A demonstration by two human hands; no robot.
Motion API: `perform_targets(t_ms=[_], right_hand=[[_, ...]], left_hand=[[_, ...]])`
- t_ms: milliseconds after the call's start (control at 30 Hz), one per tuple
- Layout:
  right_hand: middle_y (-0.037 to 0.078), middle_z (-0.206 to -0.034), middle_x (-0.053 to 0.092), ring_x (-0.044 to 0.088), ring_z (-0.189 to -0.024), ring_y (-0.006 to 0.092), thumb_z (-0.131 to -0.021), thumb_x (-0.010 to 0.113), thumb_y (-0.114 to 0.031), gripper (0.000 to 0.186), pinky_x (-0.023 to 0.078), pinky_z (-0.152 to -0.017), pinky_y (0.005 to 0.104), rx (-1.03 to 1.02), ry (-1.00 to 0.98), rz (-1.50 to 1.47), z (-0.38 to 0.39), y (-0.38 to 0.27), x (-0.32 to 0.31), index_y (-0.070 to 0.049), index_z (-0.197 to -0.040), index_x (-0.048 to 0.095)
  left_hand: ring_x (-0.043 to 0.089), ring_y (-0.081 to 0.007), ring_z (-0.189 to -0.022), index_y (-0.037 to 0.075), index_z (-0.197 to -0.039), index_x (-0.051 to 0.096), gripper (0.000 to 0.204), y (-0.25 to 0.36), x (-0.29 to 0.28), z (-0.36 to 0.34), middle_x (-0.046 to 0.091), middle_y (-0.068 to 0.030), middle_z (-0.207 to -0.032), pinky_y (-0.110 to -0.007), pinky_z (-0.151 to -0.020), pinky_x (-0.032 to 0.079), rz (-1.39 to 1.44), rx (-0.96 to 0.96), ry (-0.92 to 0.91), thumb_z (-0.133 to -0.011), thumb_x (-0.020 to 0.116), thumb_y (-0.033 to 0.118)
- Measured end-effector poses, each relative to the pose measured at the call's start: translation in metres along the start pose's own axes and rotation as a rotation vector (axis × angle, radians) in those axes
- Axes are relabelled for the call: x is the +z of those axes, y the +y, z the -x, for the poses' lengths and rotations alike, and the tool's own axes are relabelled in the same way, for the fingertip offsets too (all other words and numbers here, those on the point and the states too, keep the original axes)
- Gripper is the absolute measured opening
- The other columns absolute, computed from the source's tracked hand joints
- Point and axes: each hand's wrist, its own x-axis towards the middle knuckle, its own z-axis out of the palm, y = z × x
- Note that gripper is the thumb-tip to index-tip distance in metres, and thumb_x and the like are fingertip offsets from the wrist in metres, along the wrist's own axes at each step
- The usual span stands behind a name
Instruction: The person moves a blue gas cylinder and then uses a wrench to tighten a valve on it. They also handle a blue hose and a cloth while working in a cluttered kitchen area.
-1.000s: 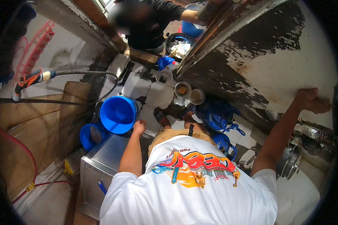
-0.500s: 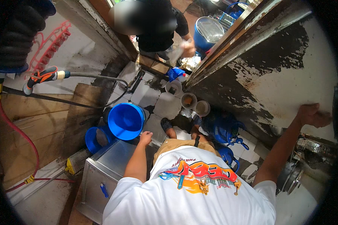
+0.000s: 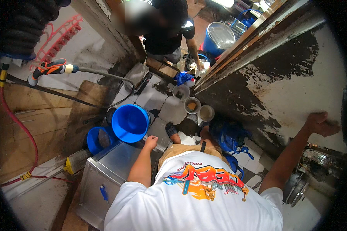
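Note:
My left hand (image 3: 150, 142) is closed beside the metal box (image 3: 92, 177) and below a blue bucket (image 3: 130, 122); whatever its curled fingers hold, if anything, is hidden. My right hand (image 3: 320, 124) is raised at the right wall (image 3: 297, 92), near a dark edge, its fingers curled; I cannot make out what they grip. Below it are metal pans (image 3: 297, 190). Between my feet and the doorway stand several clear plastic containers (image 3: 206, 112), one with something orange in it. Blue jug-like objects (image 3: 229, 138) sit right of my feet.
A co-worker (image 3: 164, 42) bends in the doorway, one hand near a bag-lined bin (image 3: 191, 61). A lidded blue drum (image 3: 216, 40) stands beyond. At left hang a hose with spray nozzle (image 3: 42, 71) and a red hose (image 3: 17, 123); a second blue bucket (image 3: 98, 140) sits low.
The view has shifted, so the scene sits lower in it. The co-worker's arm has moved from high on the doorway down to the bin. My hands keep much the same pose.

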Motion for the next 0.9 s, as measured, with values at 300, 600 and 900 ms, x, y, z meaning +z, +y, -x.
perform_targets(t_ms=[300, 600, 900], right_hand=[[0.03, -0.129, 0.04, 0.042, -0.116, 0.0458, -0.092, 0.045, -0.051, 0.068, 0.034, -0.094, 0.0589, -0.054, 0.03, 0.093, -0.002, 0.017, -0.014, 0.007, -0.127, 0.039], [0.032, -0.135, 0.038, 0.038, -0.124, 0.0478, -0.091, 0.049, -0.049, 0.068, 0.034, -0.099, 0.0587, 0.012, 0.127, -0.127, -0.016, -0.017, -0.007, 0.009, -0.128, 0.04], [0.032, -0.132, 0.04, 0.041, -0.12, 0.0483, -0.091, 0.051, -0.044, 0.062, 0.036, -0.098, 0.0577, -0.014, 0.102, -0.062, -0.015, -0.011, -0.008, 0.007, -0.125, 0.041]], left_hand=[[0.063, -0.0277, -0.089, 0.005, -0.094, 0.067, 0.031, -0.005, -0.002, 0.0, 0.068, -0.0135, -0.091, -0.037, -0.079, 0.048, -0.08, 0.006, -0.011, -0.08, 0.063, 0.032], [0.065, -0.0268, -0.073, 0.003, -0.096, 0.067, 0.031, -0.012, 0.003, -0.009, 0.068, -0.0141, -0.081, -0.038, -0.069, 0.05, -0.007, 0.029, 0.036, -0.081, 0.063, 0.031], [0.064, -0.0291, -0.092, 0.004, -0.101, 0.066, 0.033, -0.004, 0.002, -0.019, 0.068, -0.0153, -0.095, -0.038, -0.081, 0.048, -0.065, 0.109, 0.065, -0.083, 0.063, 0.03]])
